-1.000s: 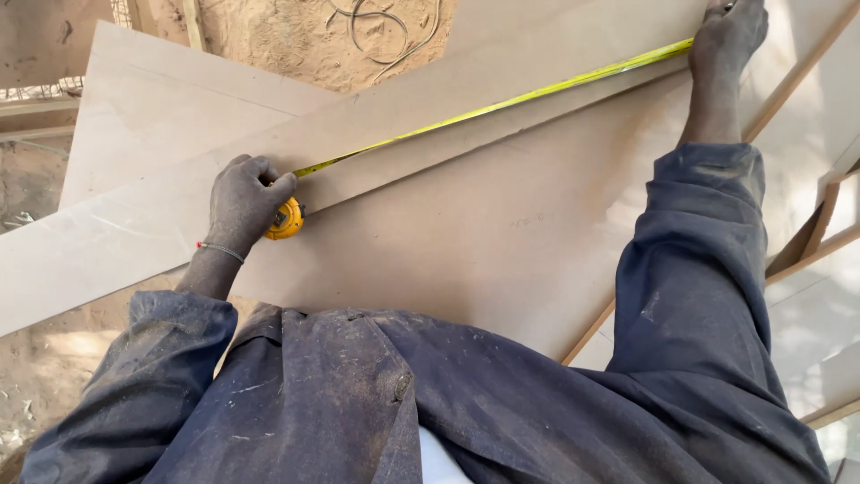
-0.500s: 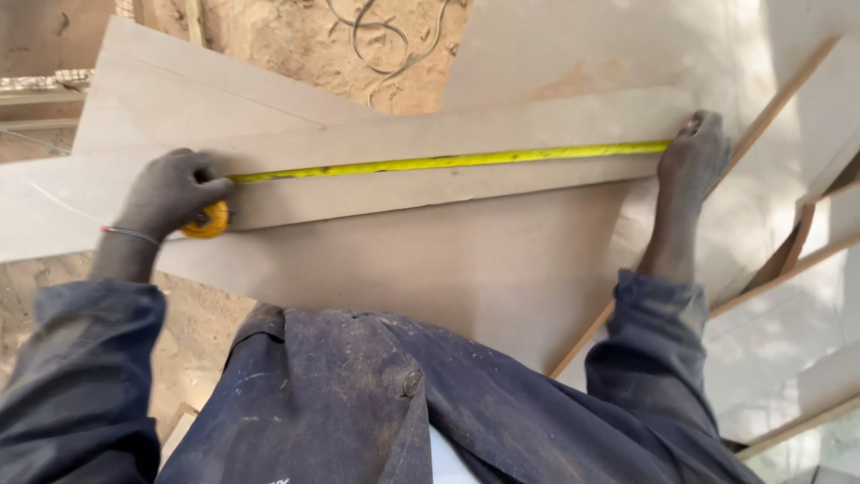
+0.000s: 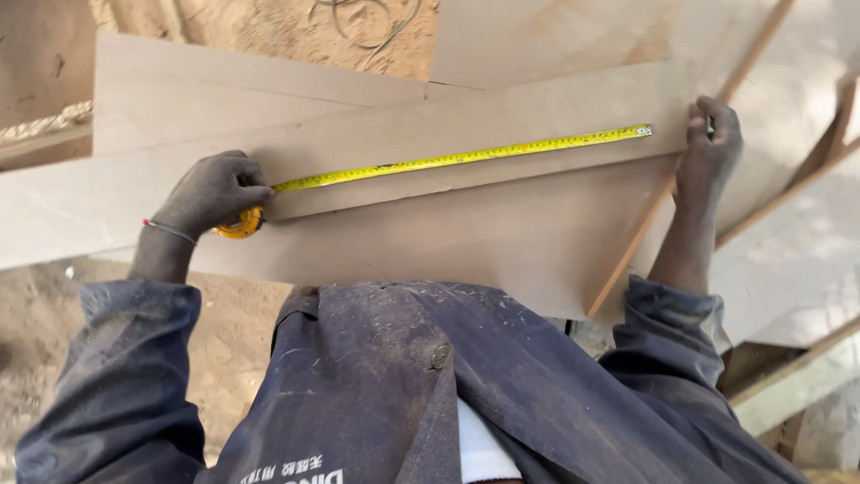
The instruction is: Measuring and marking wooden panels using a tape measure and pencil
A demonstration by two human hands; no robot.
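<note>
Nearest the camera: dusty dark blue work jacket (image 3: 385, 394), coarse cloth, one round button, sleeves reaching out on both sides.

Left hand (image 3: 210, 193) is clenched around a yellow tape measure case (image 3: 240, 224); the case sits at the near edge of a long board strip (image 3: 502, 125), mostly hidden under the fingers. A thin bracelet (image 3: 170, 230) is on the wrist.

The yellow tape blade (image 3: 466, 157) runs out from the case, lying flat along the board strip, tilted up to the right; its metal end hook (image 3: 643, 131) lies near the strip's right end. The blade looks thin, springy metal, light, likely to kink or snap back if let go. Best held at the case and pinned near the hook.

Right hand (image 3: 709, 143) is curled at the right end of the board strip, fingers bent over the edge. It is just beside the hook; whether it touches it I cannot tell.

The board strip is smooth, pale brown, flat, stiff, matte and dusty. It likely flexes when lifted by one end, so support it at both ends. It lies across a wider sheet (image 3: 466, 251) of the same material.

Farther: more pale sheets (image 3: 224, 81), thin wooden battens (image 3: 761, 45), sandy ground (image 3: 269, 27) with a loop of wire (image 3: 363, 22).
</note>
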